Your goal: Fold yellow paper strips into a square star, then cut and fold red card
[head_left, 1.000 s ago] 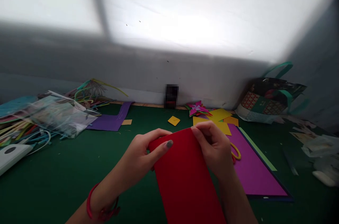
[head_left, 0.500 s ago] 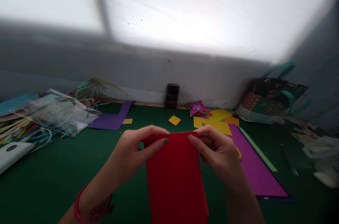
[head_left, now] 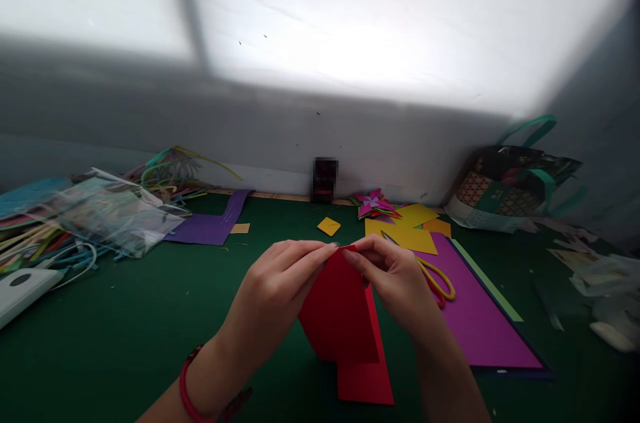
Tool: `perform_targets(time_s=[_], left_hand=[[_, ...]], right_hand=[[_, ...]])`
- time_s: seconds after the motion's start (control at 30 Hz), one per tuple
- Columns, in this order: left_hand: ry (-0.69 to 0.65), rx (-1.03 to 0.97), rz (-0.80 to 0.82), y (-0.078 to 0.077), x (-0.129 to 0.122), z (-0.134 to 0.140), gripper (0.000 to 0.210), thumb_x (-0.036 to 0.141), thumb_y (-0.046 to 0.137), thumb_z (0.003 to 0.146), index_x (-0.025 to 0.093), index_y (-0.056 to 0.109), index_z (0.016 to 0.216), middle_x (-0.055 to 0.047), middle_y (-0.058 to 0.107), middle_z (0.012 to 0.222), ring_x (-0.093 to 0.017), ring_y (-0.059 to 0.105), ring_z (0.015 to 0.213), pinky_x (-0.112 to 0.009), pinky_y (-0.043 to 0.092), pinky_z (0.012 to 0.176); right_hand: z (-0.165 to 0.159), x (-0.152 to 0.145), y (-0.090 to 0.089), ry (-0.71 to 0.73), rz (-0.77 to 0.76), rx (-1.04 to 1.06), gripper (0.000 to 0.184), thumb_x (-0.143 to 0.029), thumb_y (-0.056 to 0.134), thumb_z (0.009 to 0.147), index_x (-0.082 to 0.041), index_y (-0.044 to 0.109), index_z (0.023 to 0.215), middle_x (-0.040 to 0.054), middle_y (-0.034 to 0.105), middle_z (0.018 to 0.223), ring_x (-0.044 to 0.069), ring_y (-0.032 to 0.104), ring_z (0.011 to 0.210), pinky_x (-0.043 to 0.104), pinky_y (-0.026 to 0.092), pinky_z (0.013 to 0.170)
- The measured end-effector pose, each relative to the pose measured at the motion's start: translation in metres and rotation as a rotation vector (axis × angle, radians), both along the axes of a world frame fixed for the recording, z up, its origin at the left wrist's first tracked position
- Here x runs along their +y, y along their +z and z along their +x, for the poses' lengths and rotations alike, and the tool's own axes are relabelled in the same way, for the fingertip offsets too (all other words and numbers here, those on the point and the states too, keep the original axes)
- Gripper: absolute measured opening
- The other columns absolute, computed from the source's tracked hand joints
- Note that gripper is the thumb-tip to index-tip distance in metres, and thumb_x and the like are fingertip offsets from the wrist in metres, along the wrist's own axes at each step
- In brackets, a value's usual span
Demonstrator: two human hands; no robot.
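A sheet of red paper (head_left: 340,316) is held up between my two hands, tilted above the table. My left hand (head_left: 280,283) pinches its upper left edge, with the fingers over the top. My right hand (head_left: 395,276) grips the top right corner between thumb and forefinger. Beneath and behind it, another red piece (head_left: 365,383) shows on the green surface; whether the two are joined I cannot tell. Scissors with yellow and red handles (head_left: 440,280) lie beside my right hand, partly hidden by it.
Purple paper (head_left: 493,316) lies at the right, with yellow sheets (head_left: 400,236) and star-shaped paper pieces (head_left: 373,204) behind. A small yellow square (head_left: 329,226) sits mid-table. Pipe cleaners and a plastic bag (head_left: 135,210) cover the left. A patterned bag (head_left: 500,193) stands back right.
The red sheet has turned and its lower edge has lifted, showing the red piece below. My left hand has rolled over its top and moved nearer my right. More of the scissors shows.
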State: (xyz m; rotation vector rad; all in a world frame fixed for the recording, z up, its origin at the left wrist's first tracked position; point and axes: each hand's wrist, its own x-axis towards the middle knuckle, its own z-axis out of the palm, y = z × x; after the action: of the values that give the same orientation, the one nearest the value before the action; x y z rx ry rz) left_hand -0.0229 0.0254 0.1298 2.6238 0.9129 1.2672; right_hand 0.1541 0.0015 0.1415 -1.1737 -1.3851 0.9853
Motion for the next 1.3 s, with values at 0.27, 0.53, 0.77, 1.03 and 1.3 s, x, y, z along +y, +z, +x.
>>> perform_targets(time_s=[0.27, 0.53, 0.77, 1.03, 1.3], left_hand=[[-0.077, -0.11, -0.08, 0.0014, -0.002, -0.0005, 0.029, 0.012, 0.045, 0.086, 0.023, 0.056, 0.111, -0.005, 0.061, 0.102, -0.015, 0.057, 0.092, -0.026, 0.05, 0.078], [-0.098, -0.184, -0.217, 0.0056, -0.0038, 0.002, 0.026, 0.012, 0.045, 0.086, 0.022, 0.059, 0.106, -0.004, 0.062, 0.098, -0.013, 0.058, 0.087, -0.019, 0.05, 0.07], [-0.091, -0.194, -0.257, 0.0082, -0.0056, 0.0023, 0.026, 0.012, 0.044, 0.086, 0.023, 0.06, 0.104, -0.003, 0.062, 0.096, -0.014, 0.059, 0.085, -0.019, 0.049, 0.066], [-0.119, -0.214, -0.266, 0.0078, -0.0045, 0.0008, 0.027, 0.008, 0.046, 0.085, 0.023, 0.06, 0.103, -0.001, 0.062, 0.094, -0.011, 0.058, 0.085, -0.017, 0.048, 0.069], [-0.135, -0.22, -0.292, 0.0084, -0.0058, -0.0001, 0.027, 0.009, 0.047, 0.085, 0.023, 0.061, 0.103, -0.001, 0.061, 0.097, -0.011, 0.058, 0.086, -0.016, 0.048, 0.068]], right_hand=[[0.0, -0.002, 0.0005, 0.005, -0.002, -0.008, 0.011, -0.032, 0.059, 0.077, -0.021, 0.062, 0.077, -0.0023, 0.058, 0.061, 0.012, 0.057, 0.057, 0.018, 0.043, 0.045], [0.0005, -0.0063, 0.0048, 0.027, 0.011, -0.027, 0.009, -0.03, 0.059, 0.078, -0.021, 0.061, 0.077, -0.0012, 0.061, 0.066, 0.013, 0.06, 0.061, 0.018, 0.044, 0.047], [-0.0003, -0.0085, 0.0075, 0.038, 0.03, -0.04, 0.01, -0.03, 0.059, 0.078, -0.021, 0.062, 0.075, -0.0023, 0.06, 0.06, 0.012, 0.056, 0.055, 0.019, 0.041, 0.044], [0.0015, -0.0086, 0.0075, 0.05, 0.039, -0.079, 0.009, -0.03, 0.058, 0.079, -0.021, 0.061, 0.077, -0.0023, 0.061, 0.062, 0.012, 0.058, 0.057, 0.019, 0.041, 0.046], [0.0026, -0.0088, 0.0071, 0.056, 0.049, -0.096, 0.007, -0.028, 0.058, 0.079, -0.022, 0.06, 0.076, -0.0026, 0.062, 0.063, 0.011, 0.057, 0.056, 0.018, 0.039, 0.045]])
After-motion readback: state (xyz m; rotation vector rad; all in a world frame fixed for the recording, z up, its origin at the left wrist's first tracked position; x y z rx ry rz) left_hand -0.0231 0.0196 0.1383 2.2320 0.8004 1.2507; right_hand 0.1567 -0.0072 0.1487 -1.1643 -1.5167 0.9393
